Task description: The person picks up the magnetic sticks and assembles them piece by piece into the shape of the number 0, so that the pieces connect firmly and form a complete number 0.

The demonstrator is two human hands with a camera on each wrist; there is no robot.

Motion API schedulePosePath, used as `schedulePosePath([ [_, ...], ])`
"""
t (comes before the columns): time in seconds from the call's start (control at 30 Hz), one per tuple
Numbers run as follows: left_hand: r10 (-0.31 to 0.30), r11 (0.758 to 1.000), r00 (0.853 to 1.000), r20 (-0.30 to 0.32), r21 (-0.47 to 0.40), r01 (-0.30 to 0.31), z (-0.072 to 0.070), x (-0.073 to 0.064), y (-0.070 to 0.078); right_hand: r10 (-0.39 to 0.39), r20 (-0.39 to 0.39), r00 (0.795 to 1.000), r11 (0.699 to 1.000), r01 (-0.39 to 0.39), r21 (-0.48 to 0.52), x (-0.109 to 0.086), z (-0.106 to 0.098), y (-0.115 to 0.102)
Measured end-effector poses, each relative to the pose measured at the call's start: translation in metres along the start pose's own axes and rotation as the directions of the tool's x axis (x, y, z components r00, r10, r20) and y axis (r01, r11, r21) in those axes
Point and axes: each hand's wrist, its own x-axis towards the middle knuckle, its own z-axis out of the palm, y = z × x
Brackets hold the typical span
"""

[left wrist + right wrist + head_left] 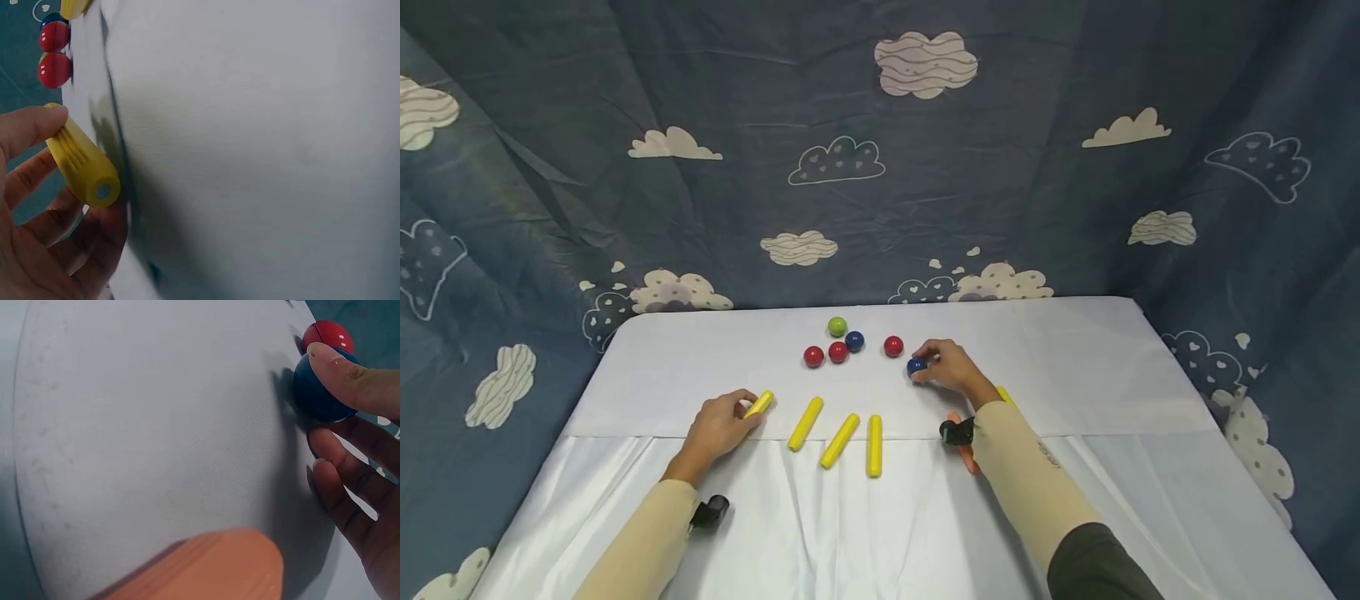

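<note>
My left hand (718,429) grips a yellow rod (762,403) between thumb and fingers at the table's left side. In the left wrist view, a small grey disc shows in the near end of that yellow rod (84,162). With thumb and fingertips, my right hand (951,367) pinches a blue ball (915,367). A red ball (893,346) lies just beyond it, and in the right wrist view the blue ball (322,390) partly covers the red one (328,337). Three yellow rods, among them a middle one (839,441), lie apart between the hands.
Toward the back sit a green ball (837,326), another blue ball (854,340) and two red balls, one at the left (813,357). An orange rod (967,458) and another yellow rod (1006,396) are partly hidden by the right arm. A cloud-patterned curtain (737,208) surrounds the white-covered table.
</note>
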Motion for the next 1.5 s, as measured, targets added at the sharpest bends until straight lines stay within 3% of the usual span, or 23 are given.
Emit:
schedulePosePath([
  [0.23,0.057,0.998,0.998,0.035,0.002,-0.057,-0.001,0.020,0.028,-0.008,-0.020,1.000,1.000,0.008,-0.013,-0.002,-0.007,0.004],
  [0.43,0.093,0.996,0.992,0.085,-0.013,-0.092,0.001,0.038,0.065,0.002,-0.024,1.000,1.000,-0.002,0.001,-0.001,-0.008,0.004],
  [0.67,0.131,0.991,0.980,0.148,-0.034,-0.128,0.017,0.055,0.100,0.011,-0.016,1.000,1.000,-0.011,0.021,0.001,-0.005,0.004],
  [0.87,0.181,0.983,0.973,0.145,-0.038,-0.178,0.036,0.066,0.123,0.002,-0.022,1.000,1.000,-0.001,0.030,-0.001,-0.003,0.002],
  [1.2,0.177,0.984,0.973,0.150,-0.024,-0.175,0.056,0.074,0.154,0.007,-0.031,1.000,1.000,-0.006,0.030,-0.001,-0.001,0.004],
  [1.5,0.195,0.979,0.966,0.171,0.032,-0.203,0.067,0.077,0.157,0.030,-0.030,0.999,0.998,-0.029,0.050,-0.002,0.002,0.003],
])
